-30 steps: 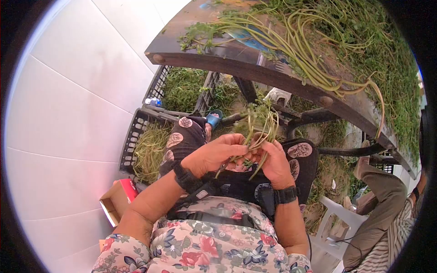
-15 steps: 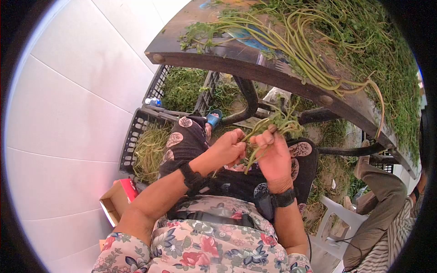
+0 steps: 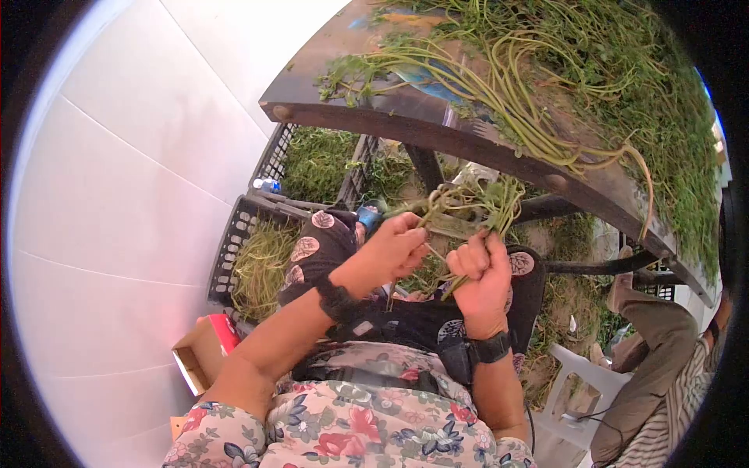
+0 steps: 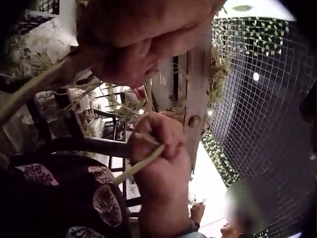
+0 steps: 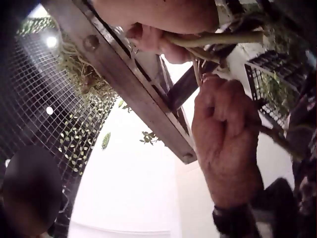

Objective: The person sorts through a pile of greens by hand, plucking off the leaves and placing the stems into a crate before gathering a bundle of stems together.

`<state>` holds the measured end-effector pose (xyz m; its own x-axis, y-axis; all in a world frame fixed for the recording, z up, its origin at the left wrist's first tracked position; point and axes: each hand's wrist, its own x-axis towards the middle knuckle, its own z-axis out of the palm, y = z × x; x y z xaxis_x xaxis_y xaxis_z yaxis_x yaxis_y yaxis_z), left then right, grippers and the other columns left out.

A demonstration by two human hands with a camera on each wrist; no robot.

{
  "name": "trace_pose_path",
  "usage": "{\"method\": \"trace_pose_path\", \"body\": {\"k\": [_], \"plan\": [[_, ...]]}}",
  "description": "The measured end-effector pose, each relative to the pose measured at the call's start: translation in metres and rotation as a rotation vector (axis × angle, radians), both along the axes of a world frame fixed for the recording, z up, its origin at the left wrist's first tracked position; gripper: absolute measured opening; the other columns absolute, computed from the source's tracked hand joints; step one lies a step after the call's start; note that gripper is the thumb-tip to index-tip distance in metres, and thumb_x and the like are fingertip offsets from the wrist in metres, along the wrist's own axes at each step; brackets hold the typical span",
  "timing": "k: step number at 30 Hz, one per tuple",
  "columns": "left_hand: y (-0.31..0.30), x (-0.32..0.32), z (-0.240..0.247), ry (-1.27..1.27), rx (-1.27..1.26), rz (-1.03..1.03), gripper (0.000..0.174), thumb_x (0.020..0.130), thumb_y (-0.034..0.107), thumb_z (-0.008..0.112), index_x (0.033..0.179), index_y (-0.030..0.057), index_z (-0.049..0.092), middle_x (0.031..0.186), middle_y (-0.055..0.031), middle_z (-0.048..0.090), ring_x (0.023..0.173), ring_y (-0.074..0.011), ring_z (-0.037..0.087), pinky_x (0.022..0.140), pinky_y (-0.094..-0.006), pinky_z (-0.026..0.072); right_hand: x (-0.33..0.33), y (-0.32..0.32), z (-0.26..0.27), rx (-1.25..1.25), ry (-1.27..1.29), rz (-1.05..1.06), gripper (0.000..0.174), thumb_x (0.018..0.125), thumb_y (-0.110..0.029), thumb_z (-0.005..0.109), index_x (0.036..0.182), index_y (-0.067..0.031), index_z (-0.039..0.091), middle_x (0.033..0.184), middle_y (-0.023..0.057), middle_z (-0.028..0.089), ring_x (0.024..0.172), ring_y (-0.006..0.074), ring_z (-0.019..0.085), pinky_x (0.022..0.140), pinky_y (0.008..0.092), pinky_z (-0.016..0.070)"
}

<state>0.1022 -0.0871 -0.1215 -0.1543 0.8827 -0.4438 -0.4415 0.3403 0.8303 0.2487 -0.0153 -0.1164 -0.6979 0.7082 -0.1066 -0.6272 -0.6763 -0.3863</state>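
Note:
Over the lap, my left hand [image 3: 386, 251] pinches thin green stems [image 3: 431, 210] between thumb and fingers. Beside it my right hand [image 3: 482, 279] has its fingers curled around a leafy bunch of greens [image 3: 503, 204], leaves up and cut ends poking out below the fist. A thin strand stretches between the two hands. Seen from the left wrist, the right hand [image 4: 161, 158] grips a pale green stem [image 4: 141, 165]. In the right wrist view the left hand [image 5: 228, 134] is curled around a brownish stem [image 5: 282, 141].
A dark wooden table [image 3: 351, 109] ahead bears a heap of greens [image 3: 624, 86] and a long bundle of stems [image 3: 515, 117]. Black crates [image 3: 222, 269] with greens stand at left, near a red box [image 3: 211, 347]. Another person's leg [image 3: 663, 343] and a white stool [image 3: 581, 382] are at right.
My hands were close together on the stems; now they are apart, with a strand stretched between. The right hand's fingers have closed into a fist around the bunch. The view has shifted slightly.

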Motion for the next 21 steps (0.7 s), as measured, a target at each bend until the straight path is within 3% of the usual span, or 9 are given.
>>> {"method": "trace_pose_path", "body": {"k": [1,4,7,10,12,13,16,19,21], "plan": [[0.000,-0.003,0.002,-0.127,0.011,0.011,0.012,0.089,0.014,0.048,0.096,0.0044,0.049,0.060,0.0042,0.042,0.048,-0.0047,0.040,0.040,-0.0202,0.0294,-0.001,0.001,0.002,-0.095,-0.063,-0.035,0.024,0.092,-0.023,0.043,0.072,-0.0117,0.043,0.051,-0.0072,0.023,0.044,0.0080,0.024,0.049,0.0264,0.0232],[0.002,0.003,0.000,0.097,0.028,0.096,0.013,0.090,0.016,0.048,0.097,0.0048,0.048,0.060,0.0040,0.042,0.046,-0.0044,0.038,0.038,-0.0202,0.0283,-0.012,-0.015,0.004,-0.157,0.040,0.094,0.026,0.093,-0.025,0.042,0.070,-0.0112,0.041,0.051,-0.0061,0.024,0.045,0.0089,0.024,0.050,0.0269,0.0240],[0.011,0.009,-0.033,0.589,0.232,0.145,0.013,0.091,0.017,0.047,0.097,0.0055,0.047,0.058,0.0047,0.041,0.041,-0.0039,0.034,0.035,-0.0199,0.0253,-0.017,-0.019,0.018,0.019,-0.005,0.067,0.023,0.094,-0.025,0.041,0.076,-0.0105,0.047,0.051,-0.0055,0.027,0.044,0.0085,0.024,0.051,0.0265,0.0256],[0.013,0.007,-0.024,0.510,0.177,0.127,0.016,0.091,0.017,0.048,0.100,0.0044,0.047,0.061,0.0027,0.045,0.042,-0.0035,0.035,0.036,-0.0198,0.0258,-0.013,-0.015,0.016,0.046,0.047,0.049,0.023,0.094,-0.023,0.041,0.074,-0.0109,0.047,0.050,-0.0058,0.027,0.041,0.0079,0.022,0.049,0.0252,0.0242],[0.006,0.000,0.002,0.189,0.042,0.042,0.018,0.090,0.016,0.048,0.103,0.0027,0.047,0.066,0.0004,0.049,0.047,-0.0032,0.039,0.039,-0.0191,0.0288,-0.005,-0.005,0.006,-0.095,0.120,0.041,0.025,0.094,-0.023,0.041,0.072,-0.0113,0.046,0.049,-0.0063,0.026,0.041,0.0080,0.022,0.047,0.0248,0.0233],[0.003,-0.002,0.012,0.029,-0.030,-0.003,0.020,0.090,0.016,0.048,0.104,0.0018,0.047,0.068,-0.0007,0.050,0.050,-0.0030,0.040,0.041,-0.0188,0.0303,-0.002,0.002,0.007,-0.090,-0.080,-0.036,0.037,0.091,-0.026,0.044,0.057,-0.0158,0.034,0.048,-0.0061,0.024,0.043,0.0102,0.022,0.048,0.0273,0.0218],[0.001,0.006,0.011,0.126,-0.059,0.003,0.022,0.089,0.014,0.049,0.105,-0.0005,0.049,0.072,-0.0051,0.055,0.058,-0.0079,0.048,0.049,-0.0225,0.0389,-0.002,0.005,-0.003,-0.290,0.035,-0.019,0.023,0.093,-0.024,0.042,0.077,-0.0108,0.051,0.048,-0.0078,0.024,0.040,0.0071,0.021,0.045,0.0244,0.0224],[0.009,0.008,-0.038,0.860,0.267,0.075,0.021,0.088,0.013,0.049,0.102,-0.0022,0.050,0.072,-0.0074,0.056,0.062,-0.0148,0.054,0.056,-0.0276,0.0444,-0.014,-0.017,0.008,-0.237,0.036,0.070,0.020,0.093,-0.023,0.042,0.084,-0.0102,0.053,0.048,-0.0084,0.025,0.040,0.0066,0.022,0.046,0.0238,0.0226],[0.009,0.007,-0.033,0.825,0.220,0.049,0.021,0.087,0.013,0.051,0.101,-0.0029,0.051,0.075,-0.0092,0.058,0.066,-0.0187,0.056,0.060,-0.0304,0.0458,-0.013,-0.013,0.016,-0.177,0.048,0.039,0.018,0.093,-0.024,0.041,0.084,-0.0125,0.052,0.048,-0.0086,0.025,0.040,0.0064,0.021,0.046,0.0237,0.0222]]}}
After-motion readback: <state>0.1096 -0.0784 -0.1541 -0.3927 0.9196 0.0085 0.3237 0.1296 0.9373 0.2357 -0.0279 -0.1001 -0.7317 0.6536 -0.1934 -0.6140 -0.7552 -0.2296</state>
